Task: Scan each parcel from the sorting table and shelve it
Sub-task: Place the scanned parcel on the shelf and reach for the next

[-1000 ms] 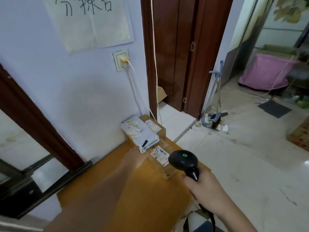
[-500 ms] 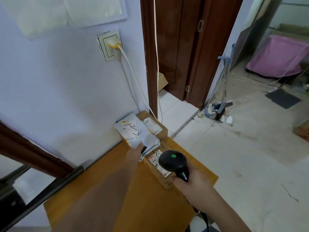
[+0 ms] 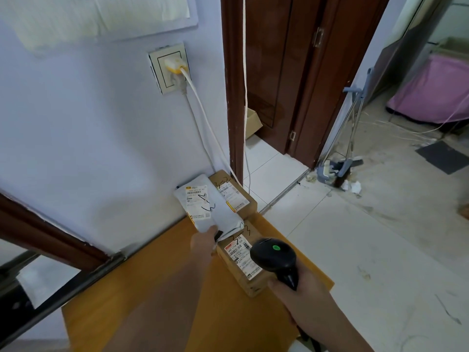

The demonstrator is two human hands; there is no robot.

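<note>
Left hand [image 3: 204,241] reaches forward, arm extended — right hand [image 3: 302,299] closes its grip, arm bent.

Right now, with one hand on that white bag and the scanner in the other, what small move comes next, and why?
Probably lift the white parcel bag clear with the left hand, whose fingers already touch its near edge. It overlaps two brown boxes, and the scanner in the right hand hangs over the near brown box, not the bag's label.

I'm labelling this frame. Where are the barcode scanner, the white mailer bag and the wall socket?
barcode scanner [image 3: 275,255]: head view, on its black head.
white mailer bag [image 3: 203,199]: head view, on its label.
wall socket [image 3: 169,68]: head view, on its faceplate.
</note>
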